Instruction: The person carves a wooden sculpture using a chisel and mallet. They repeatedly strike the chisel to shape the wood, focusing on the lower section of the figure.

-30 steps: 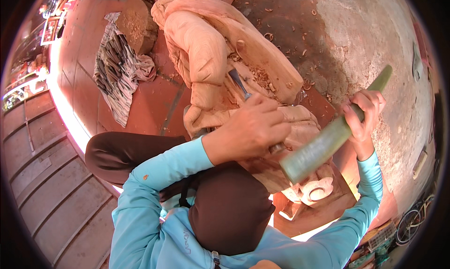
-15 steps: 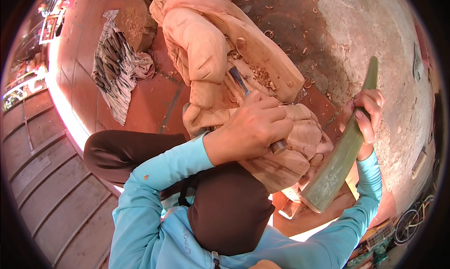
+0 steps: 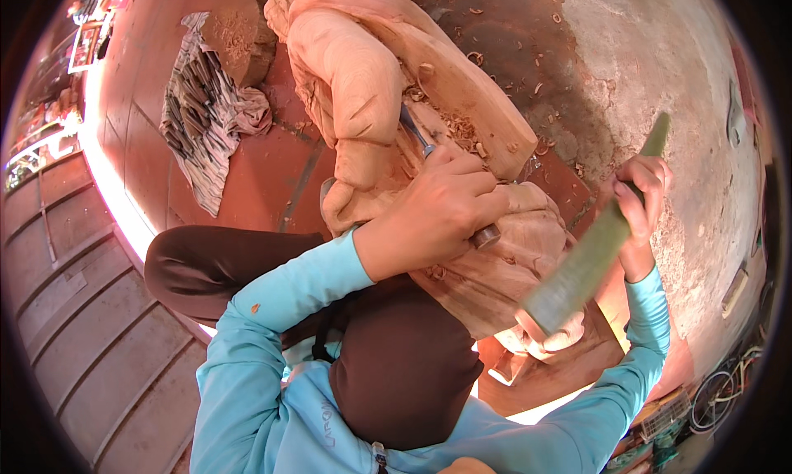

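The carved wooden figure [image 3: 355,70] lay in front of the person, the chisel [image 3: 415,129] blade reaching into its hollow beside a rounded fold. Too hard a blow or too steep an angle could have driven the edge into that fold or split the grain; loose wood shavings [image 3: 462,132] nearby might have hidden the cut. The left hand [image 3: 452,202] was wrapped tightly around the chisel handle, its butt sticking out below. With so little exposed, a glancing strike could have hit the knuckles. The right hand [image 3: 645,183] gripped the narrow part of a green tapered mallet [image 3: 573,276], its broad end blurred and apart from the butt. Compared with half a second earlier, the blade sat farther up toward the fold, and the mallet's broad end was closer to the chisel.
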A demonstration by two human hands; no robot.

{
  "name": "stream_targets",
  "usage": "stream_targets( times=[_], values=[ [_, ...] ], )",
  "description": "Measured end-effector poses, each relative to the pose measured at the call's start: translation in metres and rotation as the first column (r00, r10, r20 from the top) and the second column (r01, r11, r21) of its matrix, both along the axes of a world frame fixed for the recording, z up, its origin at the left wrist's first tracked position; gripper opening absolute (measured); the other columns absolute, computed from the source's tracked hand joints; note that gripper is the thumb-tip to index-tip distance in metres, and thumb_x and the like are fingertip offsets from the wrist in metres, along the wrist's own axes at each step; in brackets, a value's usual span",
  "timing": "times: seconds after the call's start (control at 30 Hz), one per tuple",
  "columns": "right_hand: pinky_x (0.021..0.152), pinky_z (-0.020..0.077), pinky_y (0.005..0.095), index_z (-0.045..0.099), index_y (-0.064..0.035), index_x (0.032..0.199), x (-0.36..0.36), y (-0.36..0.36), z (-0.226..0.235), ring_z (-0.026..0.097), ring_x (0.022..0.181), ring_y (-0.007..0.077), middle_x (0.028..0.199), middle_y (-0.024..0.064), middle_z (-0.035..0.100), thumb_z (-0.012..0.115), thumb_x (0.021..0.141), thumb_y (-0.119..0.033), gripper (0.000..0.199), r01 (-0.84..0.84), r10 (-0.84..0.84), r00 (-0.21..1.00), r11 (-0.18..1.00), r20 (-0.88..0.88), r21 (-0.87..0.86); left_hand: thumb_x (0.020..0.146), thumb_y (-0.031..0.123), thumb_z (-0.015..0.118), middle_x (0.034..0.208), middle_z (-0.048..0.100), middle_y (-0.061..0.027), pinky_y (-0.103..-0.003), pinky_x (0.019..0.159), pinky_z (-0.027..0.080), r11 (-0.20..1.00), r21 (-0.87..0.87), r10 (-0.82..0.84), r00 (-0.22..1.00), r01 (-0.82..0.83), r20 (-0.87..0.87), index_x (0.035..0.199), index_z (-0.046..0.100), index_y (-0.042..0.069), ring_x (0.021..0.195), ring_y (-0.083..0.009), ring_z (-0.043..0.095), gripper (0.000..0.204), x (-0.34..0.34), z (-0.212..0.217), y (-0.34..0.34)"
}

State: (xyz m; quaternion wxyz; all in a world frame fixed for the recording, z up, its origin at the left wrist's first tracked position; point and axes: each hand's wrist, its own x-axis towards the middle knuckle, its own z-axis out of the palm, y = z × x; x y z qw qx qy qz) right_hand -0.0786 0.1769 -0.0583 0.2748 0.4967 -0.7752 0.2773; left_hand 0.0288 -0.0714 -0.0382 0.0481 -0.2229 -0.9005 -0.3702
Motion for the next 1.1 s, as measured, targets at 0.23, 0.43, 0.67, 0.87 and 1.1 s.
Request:
stream_targets(
  times=[0.23,0.43,0.67,0.87,1.1],
  values=[
    [0.071,0.0451,0.0395,0.055,-0.0099,0.103,-0.004,0.001,0.002,0.057,0.075,0.0262,0.085,0.0112,0.055,0.069,0.062,0.0,0.044,0.046,-0.048,0.997,0.998,0.055,0.046,0.067,0.014,0.063,0.072,0.046,-0.0031,-0.034,0.067,0.038,0.998,-0.069,-0.006,0.97,-0.011,-0.243,0.077,0.053,0.011,0.072,-0.0198,0.048,0.015,0.007,-0.002,0.015],
    [0.065,0.0499,0.0337,0.049,-0.0041,0.115,-0.014,0.018,0.042,0.062,0.074,0.0244,0.09,0.0158,0.061,0.057,0.077,0.004,0.04,0.289,-0.375,0.804,0.924,0.46,0.249,0.073,0.019,0.059,0.079,0.05,-0.0056,-0.033,0.064,0.041,0.998,-0.009,0.061,0.979,-0.064,-0.196,0.091,0.056,0.01,0.076,-0.0198,0.052,0.02,-0.026,0.018,0.058],
    [0.051,0.044,0.0234,0.051,-0.0018,0.107,-0.021,-0.002,0.088,0.053,0.057,0.0104,0.072,0.0029,0.055,0.063,0.081,-0.009,0.029,0.366,-0.537,0.155,0.811,0.829,0.457,0.085,0.035,0.057,0.076,0.06,-0.0081,-0.039,0.053,0.046,0.896,0.194,0.421,0.903,-0.399,-0.088,0.101,0.057,0.012,0.065,-0.0277,0.061,0.028,-0.085,-0.003,0.072],
    [0.043,0.0401,0.0214,0.051,-0.0052,0.099,-0.011,0.003,0.082,0.05,0.051,0.0078,0.066,0.0005,0.051,0.064,0.084,-0.017,0.024,0.393,-0.459,-0.013,0.815,0.888,0.426,0.083,0.038,0.061,0.076,0.06,-0.0112,-0.042,0.055,0.047,0.855,0.102,0.501,0.861,-0.508,0.087,0.094,0.053,0.009,0.067,-0.0313,0.061,0.032,-0.091,-0.002,0.064],
    [0.048,0.0411,0.021,0.052,-0.0035,0.105,0.001,-0.005,0.077,0.049,0.054,0.0072,0.069,0.0006,0.053,0.066,0.083,-0.016,0.029,0.368,-0.428,0.009,0.842,0.904,0.395,0.081,0.037,0.064,0.073,0.059,-0.0139,-0.043,0.056,0.045,0.823,0.111,0.565,0.822,-0.556,-0.074,0.087,0.051,0.004,0.07,-0.0323,0.06,0.036,-0.092,-0.014,0.051]
  ],
)
